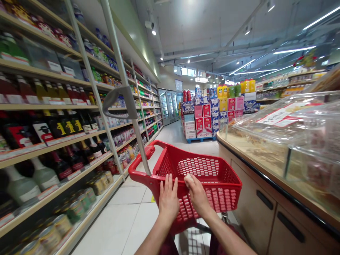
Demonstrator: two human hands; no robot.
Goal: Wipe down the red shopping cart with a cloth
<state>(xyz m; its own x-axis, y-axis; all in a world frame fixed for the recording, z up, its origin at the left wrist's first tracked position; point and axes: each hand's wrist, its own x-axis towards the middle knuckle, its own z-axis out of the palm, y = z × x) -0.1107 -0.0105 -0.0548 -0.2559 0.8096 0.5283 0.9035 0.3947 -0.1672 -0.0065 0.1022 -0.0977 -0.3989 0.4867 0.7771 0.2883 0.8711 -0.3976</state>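
Note:
A red plastic rolling shopping basket (223, 191) with honeycomb openings in its walls stands in front of me. A long grey metal pole with a grey looped handle (119, 102) rises from its left end. My left hand (169, 198) lies against the near side, fingers stretched out and slightly apart at the rim. Beside it, my right hand (198, 196) is curled over the same rim, fingers bent and gripping the edge. A small pale patch shows at its fingertips, too unclear to name. The visible part of the basket's inside shows red plastic.
Shelves of bottles and cans (63, 134) line the left side. To the right is a wooden counter (252, 198) with clear plastic packages (278, 117) on top. Stacked drink cartons (203, 118) stand on a blue pallet ahead, with glass-door fridges (168, 102) beyond. White tiled floor (130, 212) runs along the aisle.

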